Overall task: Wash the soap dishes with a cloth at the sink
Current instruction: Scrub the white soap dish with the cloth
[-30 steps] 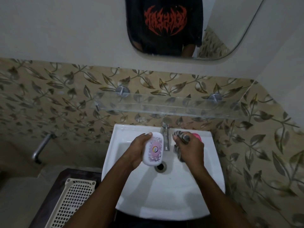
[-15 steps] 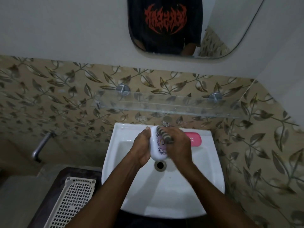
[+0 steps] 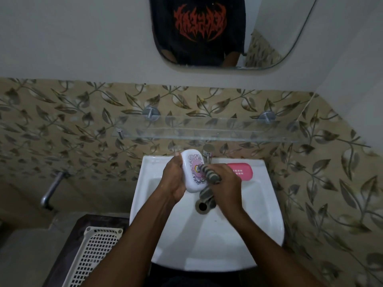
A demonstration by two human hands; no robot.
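Observation:
My left hand (image 3: 173, 181) grips a white soap dish (image 3: 191, 169) with a pink and black printed pattern, held tilted over the white sink (image 3: 186, 245). My right hand (image 3: 227, 186) holds a grey striped cloth (image 3: 209, 179) pressed against the dish's patterned face, and the cloth's loose end hangs toward the drain (image 3: 202, 206). A second, pink soap dish (image 3: 241, 170) lies on the sink's back rim to the right of the tap (image 3: 207, 154).
A glass shelf (image 3: 207, 131) juts from the leaf-patterned tile wall just above the tap. A mirror (image 3: 217, 32) hangs higher up. A white perforated plastic basket (image 3: 93, 253) stands on a dark surface left of the sink. A metal wall tap (image 3: 50, 191) sticks out at left.
Both hands came together over the basin; the cloth went from beside the tap onto the white dish's face and now sits lower on it, its end hanging down.

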